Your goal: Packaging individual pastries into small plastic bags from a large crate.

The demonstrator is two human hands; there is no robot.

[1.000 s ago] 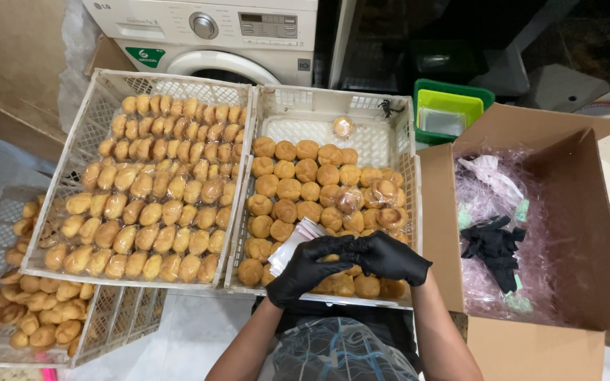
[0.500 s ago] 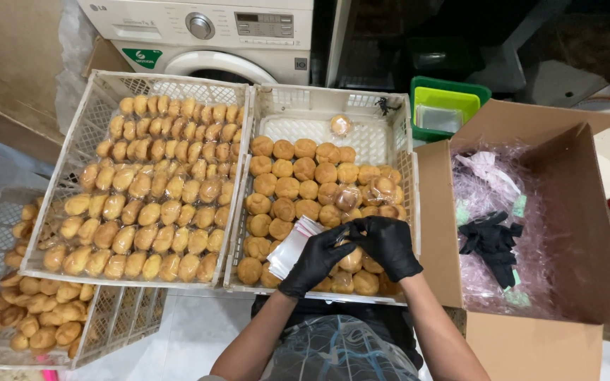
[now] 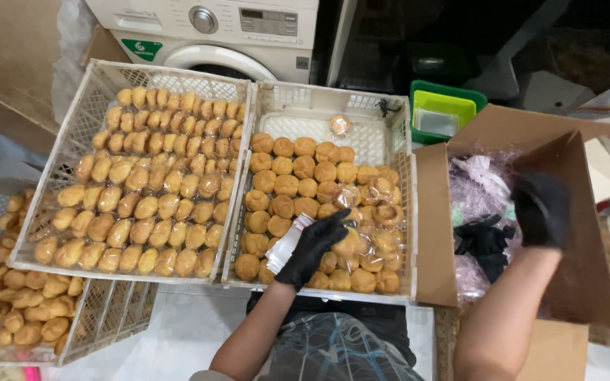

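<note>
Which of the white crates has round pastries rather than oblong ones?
The middle crate, the one under the gloved left hand. Its pastries are round and some are wrapped in clear film; the crates to its left hold oblong ones.

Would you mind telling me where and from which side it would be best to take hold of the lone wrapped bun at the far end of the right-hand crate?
Probably from straight above, pinching the wrapped bun across its round sides. It lies flat and alone on the bare floor of the white crate, apart from the other buns, so nothing blocks its edges.
</note>
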